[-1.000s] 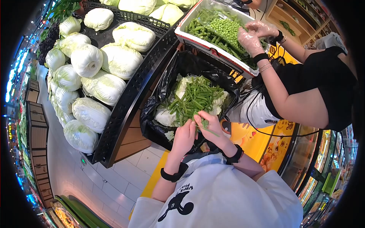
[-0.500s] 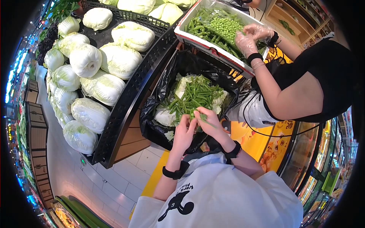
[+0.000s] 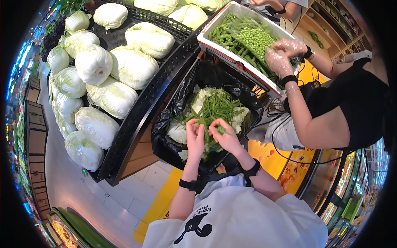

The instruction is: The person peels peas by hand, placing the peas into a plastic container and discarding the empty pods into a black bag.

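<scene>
Over a bin lined with a black plastic bag (image 3: 165, 113), my two hands are slightly apart. The fingers of my left hand (image 3: 195, 138) are pinched on a green bit of pea pod (image 3: 201, 122), mostly covered by the fingertips. In the bent fingers of my right hand (image 3: 225, 135) is another green pod piece (image 3: 221, 129). Beneath them a heap of green pods (image 3: 217, 105) lies on pale cabbage leaves (image 3: 177, 133) inside the bag.
Napa cabbages (image 3: 124, 66) are piled on a black display rack (image 3: 144, 97) to the left. Beyond the bin stands a white box (image 3: 244, 76) with pods and shelled peas (image 3: 254, 39). A co-worker's gloved hands (image 3: 281, 58) work over it; a black cable (image 3: 285, 159) hangs at right.
My hands have moved apart from each other, each keeping a green piece. The co-worker's hands stay over the box. The whole view has shifted a little.
</scene>
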